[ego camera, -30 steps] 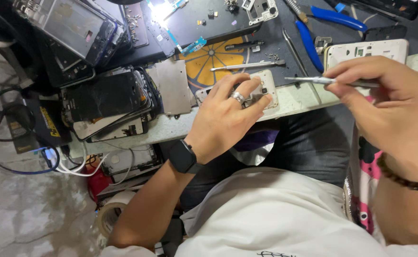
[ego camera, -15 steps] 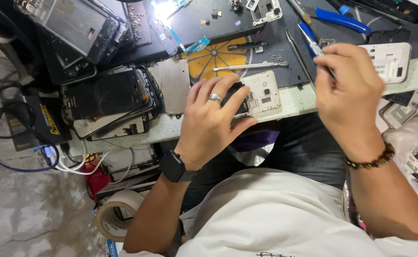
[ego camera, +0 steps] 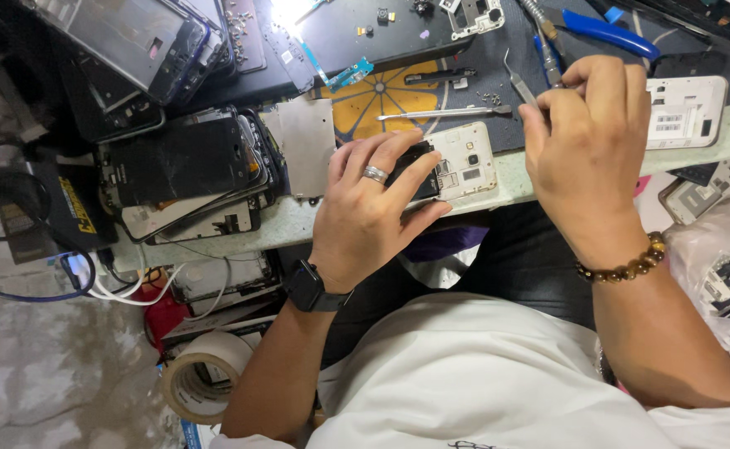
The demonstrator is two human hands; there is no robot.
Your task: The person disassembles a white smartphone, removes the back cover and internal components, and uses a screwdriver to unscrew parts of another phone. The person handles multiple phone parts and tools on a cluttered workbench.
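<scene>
A white opened phone body (ego camera: 465, 160) lies at the front edge of the workbench, inner side up. My left hand (ego camera: 373, 208), with a ring and a black wrist watch, rests on its left part, fingers spread over a black piece inside it. My right hand (ego camera: 589, 141), with a bead bracelet, hovers to the right of the phone, fingers closed on thin metal tweezers (ego camera: 518, 81) whose tip points up and left. A second pair of tweezers (ego camera: 444, 112) lies just behind the phone.
A stack of dark phone screens and frames (ego camera: 182, 166) sits at the left. A white phone back (ego camera: 685, 112), blue-handled pliers (ego camera: 602, 32) and small screws lie at the right rear. A tape roll (ego camera: 202, 374) and cables (ego camera: 15, 274) are below the bench.
My right hand moved from the right toward the tools behind the phone and now holds the tweezers upright. My left hand stayed on the phone, fingers shifted slightly.
</scene>
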